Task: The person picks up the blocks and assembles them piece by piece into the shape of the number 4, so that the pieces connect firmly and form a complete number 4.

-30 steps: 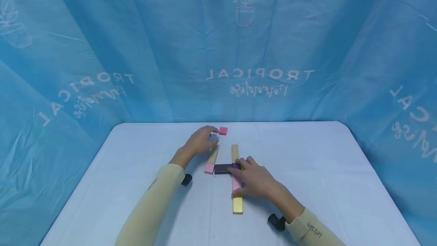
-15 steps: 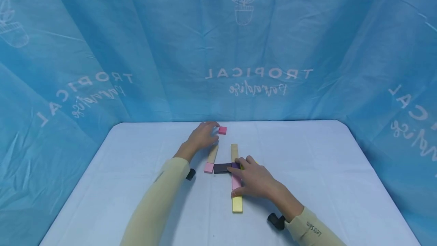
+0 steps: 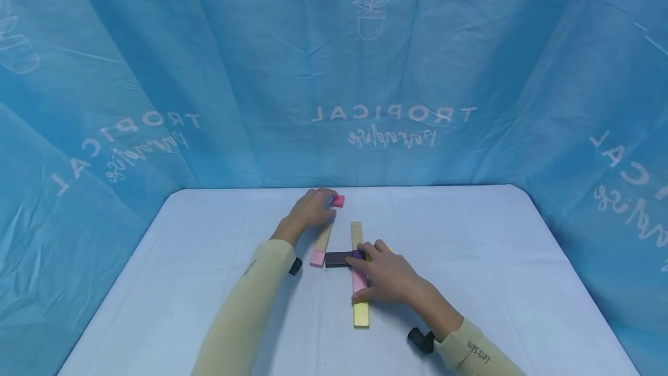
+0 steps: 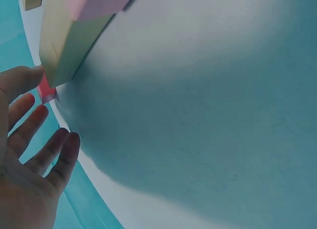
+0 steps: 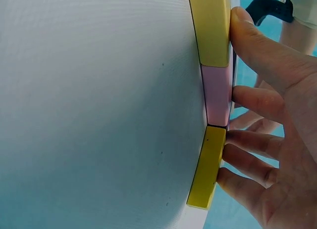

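My left hand (image 3: 311, 209) is at the back of the white table, fingers spread and extended beside a small red block (image 3: 339, 201). Fingertips overlap its edge in the head view; contact cannot be told. Just below the thumb lies a tan block (image 3: 323, 238), ending at a light pink block (image 3: 317, 259). A black block (image 3: 336, 259) lies crosswise between that piece and a row of tan (image 3: 356, 234), purple (image 3: 357, 254), pink (image 3: 359, 281) and yellow (image 3: 361, 315) blocks. Loosely extended fingers of my right hand (image 3: 392, 276) rest on this row. Beside it, partly covered, is another yellow block (image 5: 207, 167).
A white cloth-covered table (image 3: 469, 248) extends around the blocks. Blue printed curtains (image 3: 261, 74) hang behind and at both sides. Dark wrist mounts show at both sleeves, the right mount (image 3: 420, 340) close above the table.
My left hand has shifted slightly right and back, so its fingertips now overlap the red block's edge. The right hand stays on the row of blocks.
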The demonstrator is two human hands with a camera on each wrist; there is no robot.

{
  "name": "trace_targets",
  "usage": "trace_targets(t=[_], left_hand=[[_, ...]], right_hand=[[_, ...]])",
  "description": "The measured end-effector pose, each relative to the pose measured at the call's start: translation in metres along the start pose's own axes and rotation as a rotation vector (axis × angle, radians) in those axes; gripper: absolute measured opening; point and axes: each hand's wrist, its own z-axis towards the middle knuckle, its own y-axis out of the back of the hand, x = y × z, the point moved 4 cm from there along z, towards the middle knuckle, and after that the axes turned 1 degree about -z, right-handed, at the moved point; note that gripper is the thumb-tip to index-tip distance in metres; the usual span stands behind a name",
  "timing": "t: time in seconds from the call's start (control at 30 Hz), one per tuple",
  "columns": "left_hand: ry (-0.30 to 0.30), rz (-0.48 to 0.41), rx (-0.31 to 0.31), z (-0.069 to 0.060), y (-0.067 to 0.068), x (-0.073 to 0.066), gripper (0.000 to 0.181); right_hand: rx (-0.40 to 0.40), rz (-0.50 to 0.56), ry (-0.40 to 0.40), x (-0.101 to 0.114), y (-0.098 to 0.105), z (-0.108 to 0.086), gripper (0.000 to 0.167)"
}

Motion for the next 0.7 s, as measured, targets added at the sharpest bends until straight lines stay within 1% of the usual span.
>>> trace_targets(t=[0.1,0.27,0.4,0.53,0.7], left_hand=[[0.005,-0.013,-0.003,0.001,0.001,-0.001,0.049],[0.014,-0.038,-0.041,0.007,0.003,-0.004,0.048],[0.015,-0.017,-0.038,0.012,-0.002,-0.004,0.046],[0.019,0.023,-0.019,0.012,-0.008,-0.003,0.045],[0.017,0.036,-0.036,0.014,-0.01,-0.003,0.04]], right_hand=[[0.004,-0.006,0.001,0.0,-0.001,0.0,0.085],[-0.006,-0.006,0.0,-0.001,0.0,0.002,0.086],[-0.005,-0.003,-0.006,-0.001,0.0,0.002,0.085],[-0.002,0.008,0.003,0.0,-0.003,0.001,0.085],[-0.019,-0.016,0.011,0.0,-0.001,0.001,0.085]])
